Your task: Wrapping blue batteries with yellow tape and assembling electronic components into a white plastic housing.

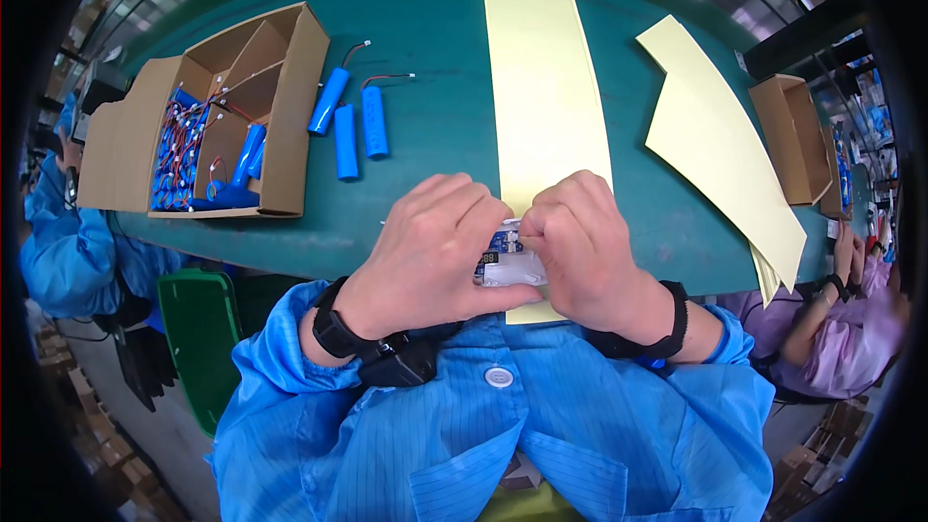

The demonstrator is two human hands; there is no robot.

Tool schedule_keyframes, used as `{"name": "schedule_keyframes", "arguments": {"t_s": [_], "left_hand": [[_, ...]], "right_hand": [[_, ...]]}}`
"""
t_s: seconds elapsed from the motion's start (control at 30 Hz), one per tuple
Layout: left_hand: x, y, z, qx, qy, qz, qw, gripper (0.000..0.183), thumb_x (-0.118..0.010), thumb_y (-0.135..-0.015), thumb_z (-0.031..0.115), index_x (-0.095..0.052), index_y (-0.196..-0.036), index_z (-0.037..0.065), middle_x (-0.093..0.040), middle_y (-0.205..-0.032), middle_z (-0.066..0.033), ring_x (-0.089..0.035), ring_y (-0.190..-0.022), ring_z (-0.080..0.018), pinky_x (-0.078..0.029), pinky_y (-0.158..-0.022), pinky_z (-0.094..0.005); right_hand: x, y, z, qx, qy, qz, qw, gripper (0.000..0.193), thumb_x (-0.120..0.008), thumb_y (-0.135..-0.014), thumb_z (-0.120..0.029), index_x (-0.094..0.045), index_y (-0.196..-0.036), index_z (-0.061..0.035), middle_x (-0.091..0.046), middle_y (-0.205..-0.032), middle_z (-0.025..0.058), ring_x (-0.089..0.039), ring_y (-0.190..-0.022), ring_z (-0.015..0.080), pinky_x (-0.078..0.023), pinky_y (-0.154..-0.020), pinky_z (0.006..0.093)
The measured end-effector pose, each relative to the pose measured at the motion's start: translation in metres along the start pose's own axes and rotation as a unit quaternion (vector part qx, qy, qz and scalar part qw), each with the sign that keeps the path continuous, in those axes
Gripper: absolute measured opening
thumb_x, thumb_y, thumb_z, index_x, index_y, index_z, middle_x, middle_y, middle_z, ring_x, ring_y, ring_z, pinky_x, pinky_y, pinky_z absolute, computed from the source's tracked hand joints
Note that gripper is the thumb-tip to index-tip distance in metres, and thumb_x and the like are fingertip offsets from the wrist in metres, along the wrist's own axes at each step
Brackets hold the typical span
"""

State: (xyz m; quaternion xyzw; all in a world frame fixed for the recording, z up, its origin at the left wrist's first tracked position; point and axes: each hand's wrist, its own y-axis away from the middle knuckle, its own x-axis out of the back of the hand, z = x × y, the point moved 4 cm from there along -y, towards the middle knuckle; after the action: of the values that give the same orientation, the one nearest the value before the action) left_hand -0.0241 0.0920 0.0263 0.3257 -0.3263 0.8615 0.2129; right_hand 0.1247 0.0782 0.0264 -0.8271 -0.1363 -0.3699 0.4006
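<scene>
Close in front of me, my left hand [432, 244] curls around a small white plastic case [512, 272] with a blue circuit board [505, 240] and a small dark display in it. The fingers of my right hand [587, 253] are pinched at the board's right edge, by a white connector; what lies between the fingertips is hidden. Beneath both hands runs a long pale yellow strip [543, 87]. Three blue cylindrical batteries, among them one battery [374, 123] with leads and a white plug, lie beyond my left hand.
An open cardboard box [285, 126] of wired blue batteries stands at the left. Yellow sheets [720, 135] lie at the right of the green table [425, 19], near another cardboard box [791, 140]. Below the left edge is a green bin [198, 348]. People sit at both sides.
</scene>
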Motion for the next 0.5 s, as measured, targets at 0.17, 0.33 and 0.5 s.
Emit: {"name": "schedule_keyframes", "arguments": {"t_s": [0.17, 0.33, 0.5], "left_hand": [[-0.001, -0.002, 0.000, -0.011, -0.015, -0.001, 1.000, 0.047, -0.086, -0.058, 0.031, -0.057, -0.082, 0.003, -0.054, -0.074, -0.0097, -0.055, -0.068, -0.0282, -0.045, -0.064, -0.0379], [0.003, -0.008, 0.000, -0.014, -0.023, -0.005, 1.000, 0.046, -0.085, -0.059, 0.032, -0.057, -0.081, 0.003, -0.055, -0.074, -0.0108, -0.056, -0.069, -0.0296, -0.045, -0.065, -0.0384], [0.012, -0.009, -0.001, 0.023, 0.001, -0.015, 1.000, 0.050, -0.088, -0.056, 0.029, -0.062, -0.087, 0.001, -0.060, -0.076, -0.0130, -0.059, -0.070, -0.0318, -0.047, -0.063, -0.0381]], "right_hand": [[0.002, -0.010, 0.002, 0.034, -0.017, -0.037, 0.999, 0.027, -0.064, -0.062, -0.006, -0.051, -0.085, -0.0018, -0.049, -0.082, 0.0134, -0.048, -0.075, 0.0296, -0.041, -0.070, 0.0391], [0.002, -0.011, 0.012, 0.036, -0.041, -0.082, 0.995, 0.029, -0.067, -0.065, -0.007, -0.054, -0.090, -0.0007, -0.051, -0.088, 0.0154, -0.051, -0.083, 0.0318, -0.043, -0.076, 0.0407], [0.054, -0.029, -0.001, 0.033, -0.029, -0.169, 0.985, 0.059, -0.074, -0.071, -0.015, -0.051, -0.122, 0.0034, -0.052, -0.116, 0.0211, -0.053, -0.103, 0.0353, -0.042, -0.090, 0.0434]]}}
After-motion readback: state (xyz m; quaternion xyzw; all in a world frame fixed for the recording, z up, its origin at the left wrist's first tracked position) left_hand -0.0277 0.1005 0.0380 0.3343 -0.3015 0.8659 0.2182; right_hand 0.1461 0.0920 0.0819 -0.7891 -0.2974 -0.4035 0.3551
